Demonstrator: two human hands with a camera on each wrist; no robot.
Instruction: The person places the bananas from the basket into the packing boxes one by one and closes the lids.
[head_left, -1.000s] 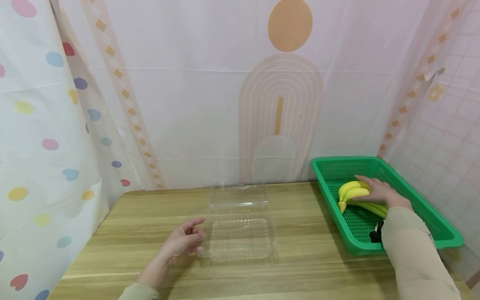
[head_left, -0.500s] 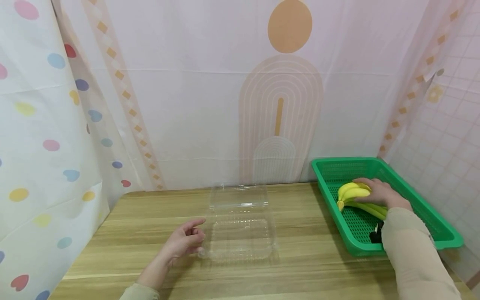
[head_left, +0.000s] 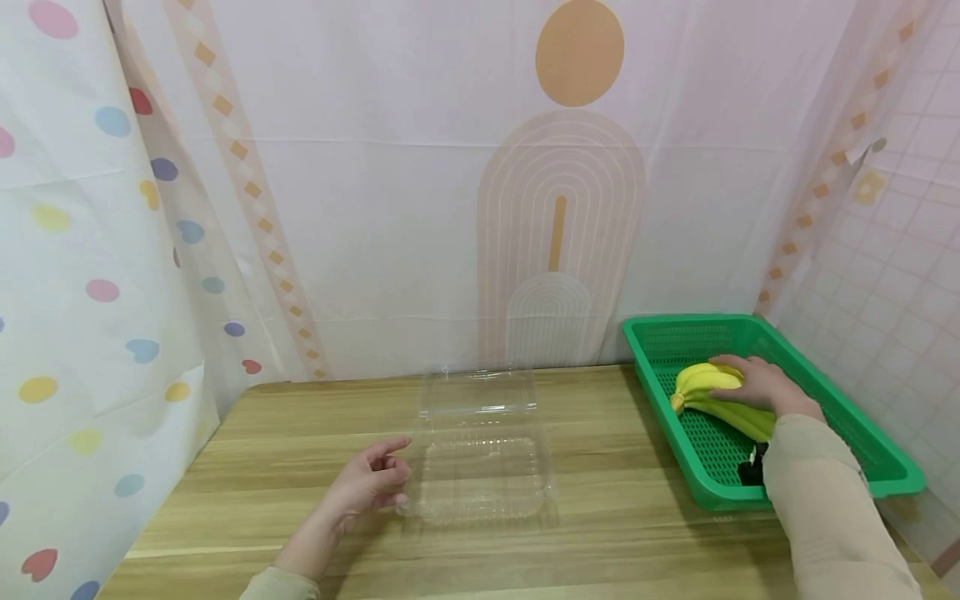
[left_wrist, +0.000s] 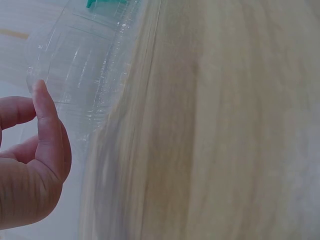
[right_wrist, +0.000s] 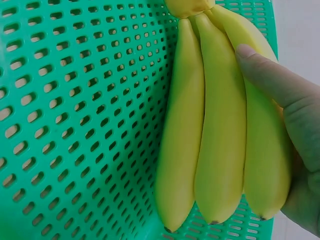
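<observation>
Inside the green basket (head_left: 686, 462) my right hand (head_left: 767, 387) grips a bunch of yellow bananas (head_left: 701, 379). The right wrist view has the thumb (right_wrist: 270, 75) lying across one of the bananas (right_wrist: 222, 135), while the other fingers are mostly hidden behind the bunch. My left hand (head_left: 367, 479) is beside the left edge of a clear plastic clamshell container (head_left: 483, 475), its fingers loosely bent. A fingertip (left_wrist: 40, 90) appears against the container's edge (left_wrist: 80, 65) in the left wrist view; contact is hard to judge.
The container's lid (head_left: 477, 392) lies folded back toward the printed curtain (head_left: 390, 233). A small black object (head_left: 750, 471), partly hidden by the right sleeve, is in the basket. Wood-grain table (head_left: 600, 550) extends around the container, and a dotted curtain (head_left: 90, 333) hangs at left.
The banana bunch has tilted and shifted slightly left within the basket, its stem end rising a little as my right hand holds it. My left hand and the container have stayed in place.
</observation>
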